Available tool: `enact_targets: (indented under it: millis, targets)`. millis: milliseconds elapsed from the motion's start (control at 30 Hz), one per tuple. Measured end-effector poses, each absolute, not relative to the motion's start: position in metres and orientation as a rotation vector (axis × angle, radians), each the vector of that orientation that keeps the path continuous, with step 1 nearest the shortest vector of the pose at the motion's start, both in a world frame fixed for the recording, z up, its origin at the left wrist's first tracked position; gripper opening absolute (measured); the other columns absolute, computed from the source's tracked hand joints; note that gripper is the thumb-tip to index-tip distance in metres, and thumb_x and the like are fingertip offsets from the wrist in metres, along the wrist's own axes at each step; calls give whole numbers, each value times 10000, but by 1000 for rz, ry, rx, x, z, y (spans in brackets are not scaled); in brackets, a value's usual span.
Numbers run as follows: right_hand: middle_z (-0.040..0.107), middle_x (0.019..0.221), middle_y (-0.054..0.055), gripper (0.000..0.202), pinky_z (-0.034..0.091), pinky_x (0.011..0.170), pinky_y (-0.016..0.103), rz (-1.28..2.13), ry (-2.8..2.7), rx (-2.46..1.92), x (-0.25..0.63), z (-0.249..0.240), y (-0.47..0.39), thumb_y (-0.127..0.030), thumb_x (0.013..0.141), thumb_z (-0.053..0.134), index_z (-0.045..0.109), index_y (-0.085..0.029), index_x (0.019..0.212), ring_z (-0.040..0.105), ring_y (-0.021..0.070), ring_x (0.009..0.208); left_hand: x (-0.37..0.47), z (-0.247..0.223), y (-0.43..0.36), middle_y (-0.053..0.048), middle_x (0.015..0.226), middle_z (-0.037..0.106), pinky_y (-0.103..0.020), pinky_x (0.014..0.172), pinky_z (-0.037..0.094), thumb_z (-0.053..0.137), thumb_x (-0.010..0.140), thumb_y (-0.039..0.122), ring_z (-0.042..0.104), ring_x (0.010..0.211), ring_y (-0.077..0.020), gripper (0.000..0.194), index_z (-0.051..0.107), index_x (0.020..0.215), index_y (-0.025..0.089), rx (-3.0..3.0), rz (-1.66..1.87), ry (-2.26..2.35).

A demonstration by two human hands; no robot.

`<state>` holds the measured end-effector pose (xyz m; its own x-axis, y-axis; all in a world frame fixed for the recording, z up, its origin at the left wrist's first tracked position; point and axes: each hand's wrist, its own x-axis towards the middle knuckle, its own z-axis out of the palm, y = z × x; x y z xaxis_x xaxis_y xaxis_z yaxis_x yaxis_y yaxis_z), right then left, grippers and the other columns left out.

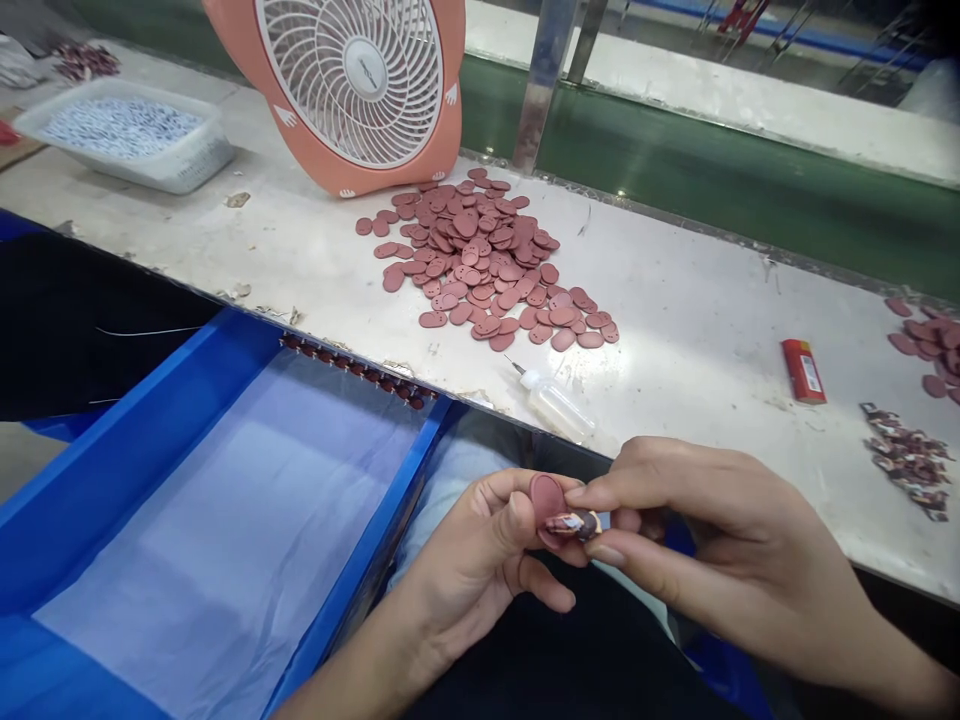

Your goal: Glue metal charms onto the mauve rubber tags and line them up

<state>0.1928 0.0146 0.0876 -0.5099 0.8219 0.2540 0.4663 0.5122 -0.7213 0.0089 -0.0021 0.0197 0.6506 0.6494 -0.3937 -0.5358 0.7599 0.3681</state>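
Head view: the left hand [476, 570] grips a maroon oval disc [547, 495] between thumb and fingers, while the right hand [697, 540] pinches a small multicoloured ornament [583, 526] narrowly between thumb and forefinger, right up against that disc. Another maroon edge shows below the first; whether it belongs to a separate disc cannot be told. The two hands meet above the lap, just off the near edge of the tabletop [675, 290]. Judging by how closely the parts sit, the step in hand looks like seating the ornament against the disc; the next move would then call for a steady left hold and a light, careful press from the right, with both parts kept in line. Just beyond the hands, a needle-tipped squeeze bottle [561, 403] lies on its side, its needle towards a loose heap of maroon oval discs [480, 255]. To the right, a red lighter [803, 370] lies near a cluster of similarly coloured ornaments [906, 460], with a second maroon heap [930, 345] behind. To the left is a blue tray [142, 430] lined with a white sheet [225, 520], a row of dark red pieces [373, 376] along its far end. Behind the big heap stands an orange fan [365, 68]; farther left, a white plastic basket [180, 165] holds many small pale pieces [120, 128].
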Motion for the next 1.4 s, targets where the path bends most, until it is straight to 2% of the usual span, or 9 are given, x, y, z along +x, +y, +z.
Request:
enact_targets:
  millis: [133,367,567,700,800,900,1000,1100,1400]
  targets:
    - [629,697,-43,159,490,564,37,563,-2093,-1055,182,80,11,-118,803,703,683,-147,958,575,-42,612,6,17,-3,-55,900,682,-166,522,585,767,562,721,672,722,-107,786,687,1127,180,252,761,602]
    - [686,762,17,301,488,634,167,-115,-2088,-1032,159,43,4,-93,713,790,687,-118,995,583,39,700,0,16,-11,16,802,643,-141,554,523,931,536,410,552,634,-40,467,630,799,169,423,1122,1052]
    - [666,763,15,340,463,645,196,-87,-2141,-949,142,23,11,-109,705,792,684,-109,1028,569,59,719,-1,14,-10,29,772,612,-135,530,483,874,626,410,539,646,-38,401,578,737,164,442,1159,1145]
    - [641,716,-9,307,422,632,203,-50,-2179,-948,139,25,3,-98,709,780,698,-120,1004,525,44,684,-19,5,-9,3,872,659,-156,552,524,808,681,494,618,740,-79,417,603,862,179,445,1111,1309]
    - [631,701,-10,187,431,653,199,9,-2217,-933,145,28,-5,-73,754,715,700,-121,935,527,37,688,-50,-20,7,-47,983,703,-182,594,548,688,756,575,679,860,-132,459,613,967,175,604,1058,1579]
    - [633,713,-8,179,440,657,182,29,-2214,-947,154,25,-8,-44,777,675,698,-117,939,539,27,694,-83,-63,39,-93,1059,716,-189,661,541,671,776,537,680,942,-153,468,621,1023,144,706,1041,1783]
    - [635,708,-15,231,444,653,180,12,-2206,-1014,160,16,-6,-19,763,690,704,-124,968,538,22,689,-100,-109,70,-75,970,728,-256,834,554,710,787,437,664,885,-128,367,671,959,114,874,909,1860]
    - [644,720,-10,281,449,685,183,29,-2182,-1030,163,8,-5,8,728,724,713,-114,980,539,23,710,-100,-141,90,-42,942,718,-332,912,559,671,841,440,656,878,-118,340,683,958,121,1016,726,1866]
    - [652,738,4,299,451,728,178,58,-2198,-1064,161,8,-4,67,688,736,710,-77,949,553,21,731,-89,-169,98,-71,1099,704,-381,999,550,601,870,526,664,1037,-155,455,664,1118,150,1174,419,1911]
